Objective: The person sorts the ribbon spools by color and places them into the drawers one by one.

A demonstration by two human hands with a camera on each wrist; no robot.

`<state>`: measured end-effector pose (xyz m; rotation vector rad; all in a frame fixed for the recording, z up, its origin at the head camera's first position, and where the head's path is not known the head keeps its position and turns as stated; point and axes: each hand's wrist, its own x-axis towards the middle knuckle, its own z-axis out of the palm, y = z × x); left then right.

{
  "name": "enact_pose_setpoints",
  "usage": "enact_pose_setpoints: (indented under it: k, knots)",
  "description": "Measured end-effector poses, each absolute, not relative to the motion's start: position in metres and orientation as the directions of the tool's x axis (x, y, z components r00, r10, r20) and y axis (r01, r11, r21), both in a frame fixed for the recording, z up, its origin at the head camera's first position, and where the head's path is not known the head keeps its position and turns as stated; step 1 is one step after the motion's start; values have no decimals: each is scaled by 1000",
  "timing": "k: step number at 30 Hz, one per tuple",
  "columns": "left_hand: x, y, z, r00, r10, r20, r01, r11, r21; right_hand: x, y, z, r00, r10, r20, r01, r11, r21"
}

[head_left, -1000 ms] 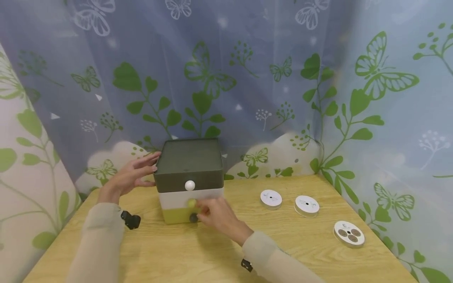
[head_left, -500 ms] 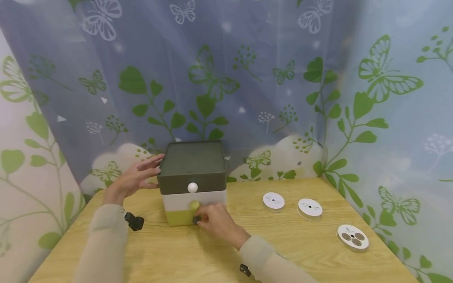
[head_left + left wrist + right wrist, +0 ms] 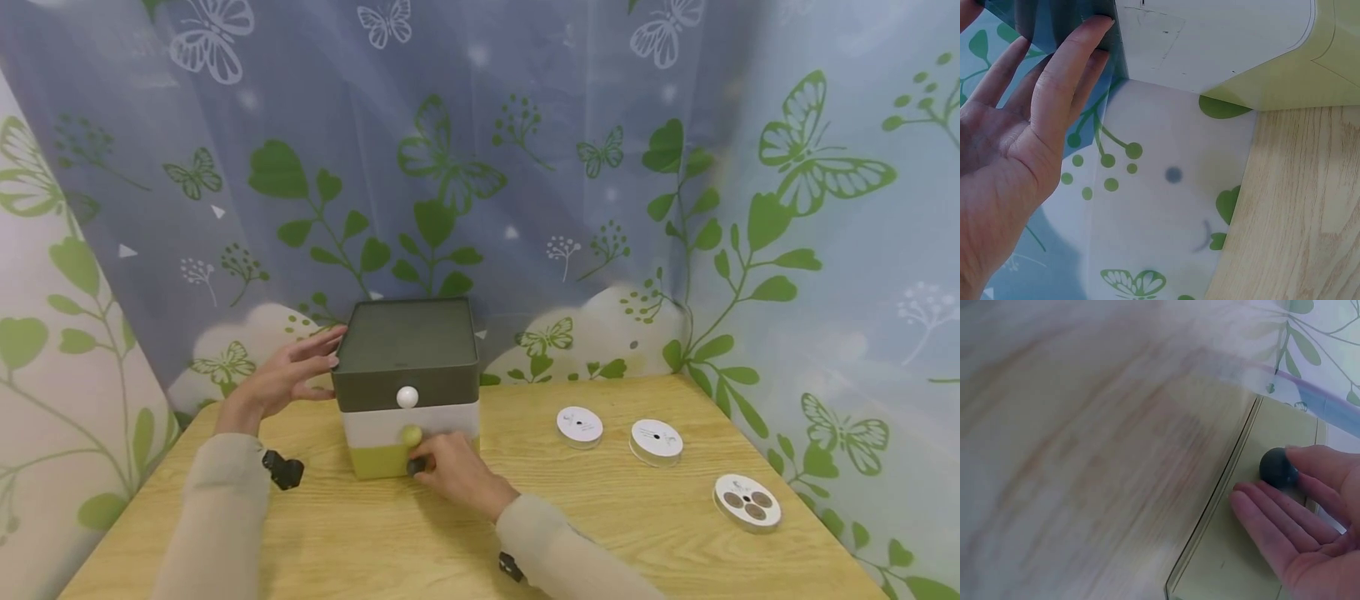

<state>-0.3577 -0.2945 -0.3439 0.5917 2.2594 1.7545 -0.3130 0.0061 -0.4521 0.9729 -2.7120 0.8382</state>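
Observation:
A small three-tier drawer box (image 3: 408,337) stands on the table, dark green on top, white in the middle and yellow at the bottom. Its front carries a white knob (image 3: 407,397), a yellow-green knob (image 3: 411,435) and a dark round knob (image 3: 416,467). My left hand (image 3: 279,383) touches the left side of the dark green tier with fingers extended, as the left wrist view also shows. With thumb and fingertips, my right hand (image 3: 457,473) pinches the dark knob (image 3: 1278,468) on the yellow bottom drawer (image 3: 1235,550). This drawer looks flush with the box.
Three white ribbon spools lie to the right on the wooden table (image 3: 585,533): one spool (image 3: 580,426) nearest the box, another spool (image 3: 656,442) beside it, and a third spool (image 3: 747,502) with brown round spots. A butterfly-patterned curtain (image 3: 525,167) hangs close behind.
My right hand has closed its fingertips on the dark knob; a second ago they were just beside it. The left hand stays at the box's side. The head view has shifted slightly.

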Motion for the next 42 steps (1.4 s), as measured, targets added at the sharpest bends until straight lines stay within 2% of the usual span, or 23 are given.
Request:
enact_pose_setpoints:
  k: [13, 34, 42]
  knots:
    - [-358, -293, -342, -893, 444, 72, 176, 198, 964, -320, 9, -456, -801, -530, 279, -588, 605, -537]
    - [-360, -297, -344, -893, 444, 77, 186, 206, 961, -295, 14, -452, -827, -530, 187, -523, 606, -599]
    - [-360, -296, -345, -893, 445, 69, 175, 202, 963, -288, 16, -453, -823, -531, 203, -533, 598, -598]
